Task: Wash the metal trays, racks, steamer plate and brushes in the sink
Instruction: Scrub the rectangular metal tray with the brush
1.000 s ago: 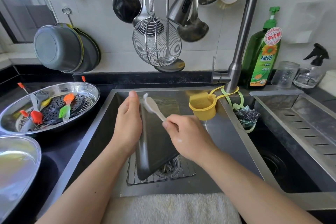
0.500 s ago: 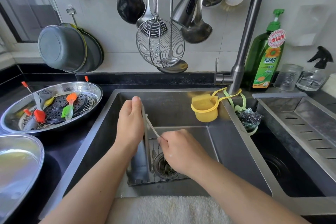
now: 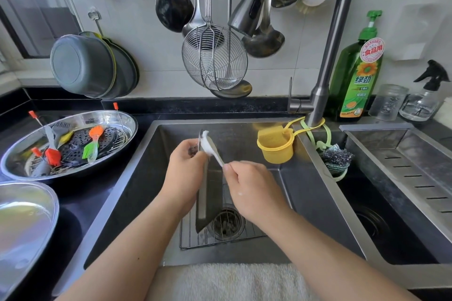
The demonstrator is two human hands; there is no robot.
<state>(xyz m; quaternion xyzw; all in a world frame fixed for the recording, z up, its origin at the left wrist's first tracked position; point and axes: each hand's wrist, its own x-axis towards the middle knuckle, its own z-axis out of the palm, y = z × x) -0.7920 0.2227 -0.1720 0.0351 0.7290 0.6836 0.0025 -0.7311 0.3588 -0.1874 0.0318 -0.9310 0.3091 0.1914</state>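
One tray scrubbed in the sink (image 3: 318,203)

Left hand (image 3: 184,173) grips the upright tray (image 3: 205,205); right hand (image 3: 254,190) pinches one soapy brush (image 3: 211,148); one rack (image 3: 220,237) beneath.

Tray (image 3: 206,193) standing on edge on the rack (image 3: 220,234) in the sink (image 3: 151,178), round dish (image 3: 73,144) with brushes (image 3: 91,144) on the counter at left, soap bottle (image 3: 357,76) behind at right

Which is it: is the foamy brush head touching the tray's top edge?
Touching: the head view shows the brush head's foam pressed against the upright tray rim, no gap.
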